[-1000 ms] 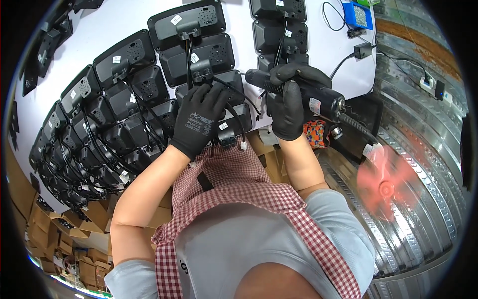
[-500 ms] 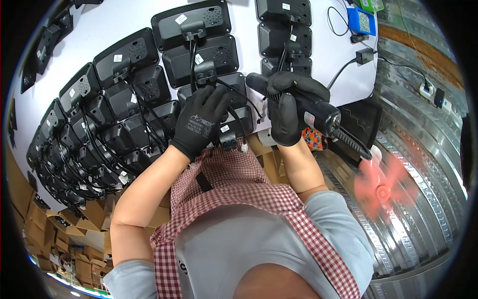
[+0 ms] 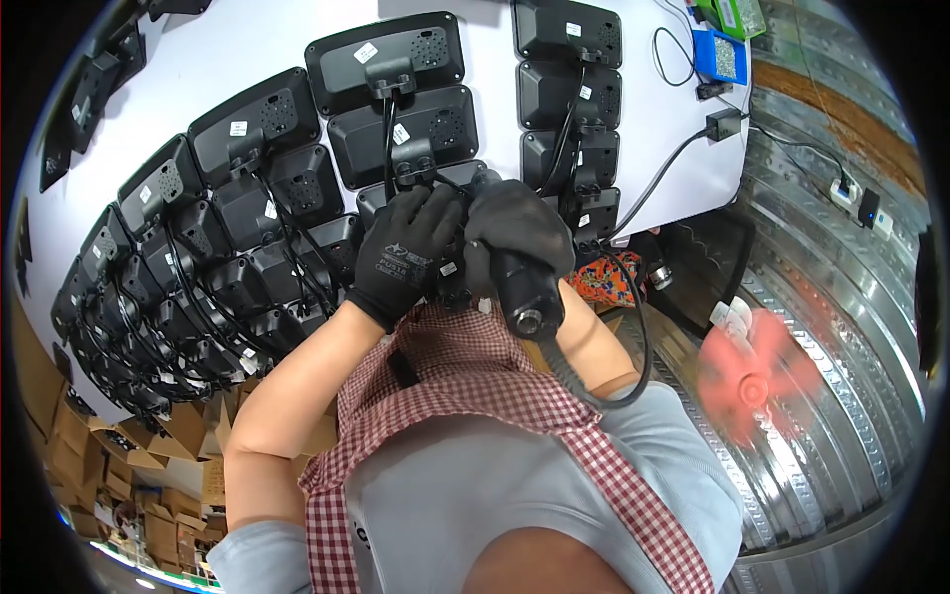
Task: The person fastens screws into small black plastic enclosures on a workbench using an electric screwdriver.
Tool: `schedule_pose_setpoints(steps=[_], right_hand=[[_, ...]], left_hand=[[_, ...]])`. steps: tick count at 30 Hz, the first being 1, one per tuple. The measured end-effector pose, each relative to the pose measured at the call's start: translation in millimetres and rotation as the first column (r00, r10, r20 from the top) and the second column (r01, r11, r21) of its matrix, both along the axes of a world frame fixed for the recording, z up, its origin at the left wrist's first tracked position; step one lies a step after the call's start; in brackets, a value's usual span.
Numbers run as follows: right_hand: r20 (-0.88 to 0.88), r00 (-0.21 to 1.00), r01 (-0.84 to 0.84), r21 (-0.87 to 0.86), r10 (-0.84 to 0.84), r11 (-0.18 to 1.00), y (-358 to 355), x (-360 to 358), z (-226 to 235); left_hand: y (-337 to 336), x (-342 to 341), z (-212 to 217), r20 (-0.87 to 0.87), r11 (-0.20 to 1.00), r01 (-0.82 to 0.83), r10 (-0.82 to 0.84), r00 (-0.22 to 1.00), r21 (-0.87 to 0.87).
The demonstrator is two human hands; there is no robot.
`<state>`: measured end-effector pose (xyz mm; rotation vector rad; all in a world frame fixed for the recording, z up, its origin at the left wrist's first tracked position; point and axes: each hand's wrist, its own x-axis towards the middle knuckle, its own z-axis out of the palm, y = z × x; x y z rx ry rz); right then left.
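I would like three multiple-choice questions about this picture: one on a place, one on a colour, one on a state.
1. Where is the spinning fan?
A) to the person's right
B) to the left
C) on the white table

2. What colour are the gloves?
A) white
B) black
C) blue

3. What does the right hand do?
A) hangs free
B) lies flat
C) grips the corded electric screwdriver

Key: 1 A, it blurs at the right edge; 2 B, both hands are black-gloved; 3 C, the fingers wrap around its barrel.

Person seen from above wearing black knit gloves, left hand (image 3: 411, 255) with a small pale logo, right hand (image 3: 515, 233) plain; short grey sleeves; red-and-white checked apron straps over grey shirt.
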<state>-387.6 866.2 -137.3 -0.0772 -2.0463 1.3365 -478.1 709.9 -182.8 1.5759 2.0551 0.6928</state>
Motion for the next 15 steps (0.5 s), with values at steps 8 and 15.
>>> schedule_pose_setpoints(steps=[8,15], right_hand=[[0.166,0.981,0.113,-0.066,-0.101,0.991,11,4,14],[0.154,0.988,0.046,-0.158,-0.021,0.986,15,17,14]], left_hand=[[0,3,-3,-0.060,1.000,0.005,-0.006,0.998,-0.022],[-4,7,-7,-0.053,1.000,-0.002,0.003,0.999,0.017]])
